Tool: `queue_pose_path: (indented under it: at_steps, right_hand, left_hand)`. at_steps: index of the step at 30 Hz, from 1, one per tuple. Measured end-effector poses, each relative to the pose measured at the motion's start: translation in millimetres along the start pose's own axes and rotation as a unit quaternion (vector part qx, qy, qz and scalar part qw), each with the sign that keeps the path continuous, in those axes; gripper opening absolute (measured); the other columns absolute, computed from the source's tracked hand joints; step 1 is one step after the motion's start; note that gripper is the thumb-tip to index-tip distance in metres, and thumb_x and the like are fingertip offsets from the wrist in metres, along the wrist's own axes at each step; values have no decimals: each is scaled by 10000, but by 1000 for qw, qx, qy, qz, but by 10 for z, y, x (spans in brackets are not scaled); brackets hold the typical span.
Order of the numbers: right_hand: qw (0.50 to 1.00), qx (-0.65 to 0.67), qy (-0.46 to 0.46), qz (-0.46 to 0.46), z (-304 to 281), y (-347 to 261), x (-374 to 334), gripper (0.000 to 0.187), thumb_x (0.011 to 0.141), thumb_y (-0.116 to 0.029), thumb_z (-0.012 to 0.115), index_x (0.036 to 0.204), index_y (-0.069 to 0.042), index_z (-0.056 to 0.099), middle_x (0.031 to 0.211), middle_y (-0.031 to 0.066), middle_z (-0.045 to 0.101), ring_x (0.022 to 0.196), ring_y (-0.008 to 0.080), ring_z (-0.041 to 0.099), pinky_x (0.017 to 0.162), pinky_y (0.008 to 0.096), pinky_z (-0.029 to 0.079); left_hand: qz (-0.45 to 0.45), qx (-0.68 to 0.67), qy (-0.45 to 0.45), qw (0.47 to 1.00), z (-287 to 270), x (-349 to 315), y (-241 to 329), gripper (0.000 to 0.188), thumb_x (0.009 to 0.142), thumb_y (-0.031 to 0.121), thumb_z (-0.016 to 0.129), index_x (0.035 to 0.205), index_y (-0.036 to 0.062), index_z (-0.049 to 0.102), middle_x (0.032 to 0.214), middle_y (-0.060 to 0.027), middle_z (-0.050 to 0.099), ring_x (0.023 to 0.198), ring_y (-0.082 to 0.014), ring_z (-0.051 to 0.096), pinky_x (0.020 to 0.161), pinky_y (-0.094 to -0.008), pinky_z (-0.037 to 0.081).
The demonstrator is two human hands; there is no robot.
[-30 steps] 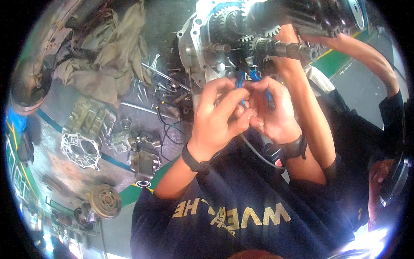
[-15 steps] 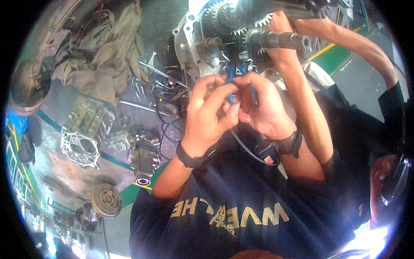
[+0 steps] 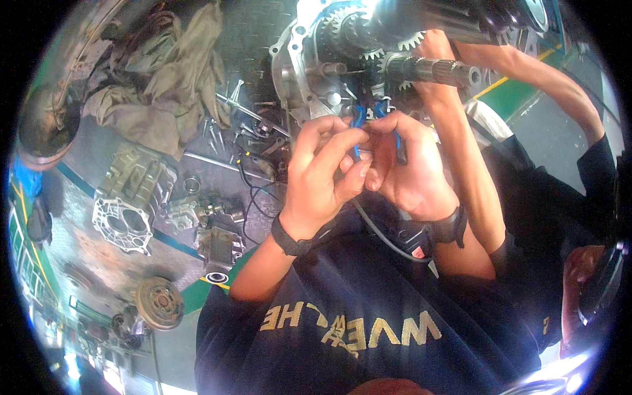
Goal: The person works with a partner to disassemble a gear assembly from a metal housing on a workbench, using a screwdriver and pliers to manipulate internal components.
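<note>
1. Head view, the work: a blue-handled tool, plier-like, is between the two hands, just below the exposed gear assembly. Its working end is too small to read.
2. Left hand: fingers and thumb curled, grasping the blue part on the left. The pinch-like hold probably favours fine control over force.
3. Right hand: closed around the blue part on the right, one length running along the palm, presumably to steady it. Gripping on both sides would let the two parts be worked against each other.
4. Gear assembly: toothed gear and splined shaft project from a pale metal housing; the open side gives the hands access.
5. Co-worker's forearm passes to the right of the right hand, reaching up behind the shaft, perhaps to support something; what that hand holds cannot be told.
6. Left of the hands, on the surface: crumpled cloth, loose bolts, a long rod and an open casing, apparently set aside to leave working room.
</note>
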State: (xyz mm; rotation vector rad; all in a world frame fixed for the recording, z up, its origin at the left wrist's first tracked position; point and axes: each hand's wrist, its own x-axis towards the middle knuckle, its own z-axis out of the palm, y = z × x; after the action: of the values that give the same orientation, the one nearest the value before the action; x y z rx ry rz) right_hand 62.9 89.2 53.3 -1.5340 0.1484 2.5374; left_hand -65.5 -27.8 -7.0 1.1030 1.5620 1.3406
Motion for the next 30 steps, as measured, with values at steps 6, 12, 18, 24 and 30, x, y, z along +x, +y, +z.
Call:
queue_pose_path:
  at_steps: [6,12,18,24,30]
  right_hand:
    - [995,-63,73,-36,142,83,51,328,993,-287,514,1060,10,638,885,216,715,616,257,689,450,312,497]
    - [960,-113,224,-124,188,175,-1,216,988,-224,543,960,-30,635,729,57,574,525,183,575,397,270,319]
    - [992,-52,105,-47,85,141,40,194,979,-228,585,989,-39,630,856,139,710,565,219,638,416,303,393]
    - [954,-255,102,-118,28,241,-720,400,966,-278,586,1263,-11,613,989,116,682,701,223,664,530,278,478]
    - [911,-368,92,-159,-540,582,-1006,500,938,-301,586,1326,13,563,961,139,686,663,241,678,459,282,445]
  left_hand:
    - [-57,-78,24,995,19,-48,52,296,947,274,764,1157,67,738,1238,-136,587,710,-147,652,698,-313,569]
    - [-34,-44,-10,998,119,-59,33,297,935,267,774,1154,70,731,1268,-138,574,729,-127,666,710,-296,577]
    - [-70,-25,20,997,112,-180,-57,458,904,470,775,1128,71,752,1211,-143,611,946,-229,662,822,-363,548]
    - [72,-38,40,996,86,-430,462,594,790,396,902,1251,76,710,1236,-133,634,1137,-325,649,957,-416,547]
    - [-19,113,161,980,-285,-1276,54,238,895,187,787,1098,66,763,1042,-139,764,945,-325,733,872,-424,586]
